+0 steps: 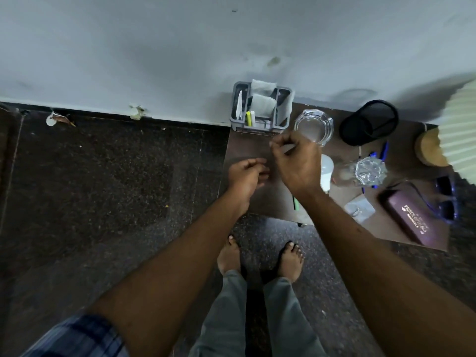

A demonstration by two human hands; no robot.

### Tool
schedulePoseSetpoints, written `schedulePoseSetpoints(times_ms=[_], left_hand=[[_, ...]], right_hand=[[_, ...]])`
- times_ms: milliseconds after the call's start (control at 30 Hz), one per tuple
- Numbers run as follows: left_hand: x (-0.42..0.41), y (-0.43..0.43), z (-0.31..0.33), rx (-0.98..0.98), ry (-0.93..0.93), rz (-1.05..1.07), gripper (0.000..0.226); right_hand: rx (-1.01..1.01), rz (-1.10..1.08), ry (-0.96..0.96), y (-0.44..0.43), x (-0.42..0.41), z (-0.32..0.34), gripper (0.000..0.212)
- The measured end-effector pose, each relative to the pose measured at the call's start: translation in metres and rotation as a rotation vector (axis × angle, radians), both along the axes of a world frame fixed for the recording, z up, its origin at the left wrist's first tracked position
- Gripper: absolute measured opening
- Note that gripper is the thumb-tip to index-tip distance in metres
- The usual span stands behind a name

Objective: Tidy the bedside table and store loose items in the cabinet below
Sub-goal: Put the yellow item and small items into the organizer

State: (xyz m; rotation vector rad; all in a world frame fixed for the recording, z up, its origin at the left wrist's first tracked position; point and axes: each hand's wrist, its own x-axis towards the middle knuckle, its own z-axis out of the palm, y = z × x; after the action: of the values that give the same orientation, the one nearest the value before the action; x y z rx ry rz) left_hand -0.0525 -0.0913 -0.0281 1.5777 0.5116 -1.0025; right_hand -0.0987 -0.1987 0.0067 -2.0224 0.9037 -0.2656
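The brown bedside table (pixel 247 202) stands against the wall. My right hand (pixel 296 163) hovers over its back left part, fingers pinched shut on a slim grey pen-like thing (pixel 288 149), just in front of the grey organizer (pixel 260 124) and beside the glass ashtray (pixel 315 124). My left hand (pixel 247 175) floats over the table's left edge, fingers loosely curled and holding nothing. A green pen (pixel 296 204) lies partly hidden under my right wrist. The cabinet below is out of sight.
On the table are a white bulb (pixel 326 167), a glass tumbler on its side (pixel 365 171), a black mesh cup (pixel 368 123), blue pens (pixel 383 150), a small clear packet (pixel 359 207), a purple spectacle case (pixel 409 219), sunglasses (pixel 445 199) and a lamp (pixel 458 130). Dark stone floor lies to the left; my bare feet stand in front.
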Motion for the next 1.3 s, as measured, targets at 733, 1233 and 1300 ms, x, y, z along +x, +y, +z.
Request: schedulePoseSetpoints(times_ms=[733, 1233, 1300], left_hand=[[-0.062, -0.037, -0.026, 0.194, -0.346, -0.390, 0.034], [-0.065, -0.038, -0.038, 0.292, -0.487, -0.583, 0.027], [-0.065, -0.037, -0.037, 0.297, -0.469, -0.543, 0.023]], right_hand=[[0.274, -0.534, 0.225, 0.042, -0.130, -0.050, 0.013], [0.245, -0.392, 0.341, 0.035, -0.138, -0.063, 0.008], [0.230, -0.370, 0.343, 0.035, -0.137, -0.062, 0.006]])
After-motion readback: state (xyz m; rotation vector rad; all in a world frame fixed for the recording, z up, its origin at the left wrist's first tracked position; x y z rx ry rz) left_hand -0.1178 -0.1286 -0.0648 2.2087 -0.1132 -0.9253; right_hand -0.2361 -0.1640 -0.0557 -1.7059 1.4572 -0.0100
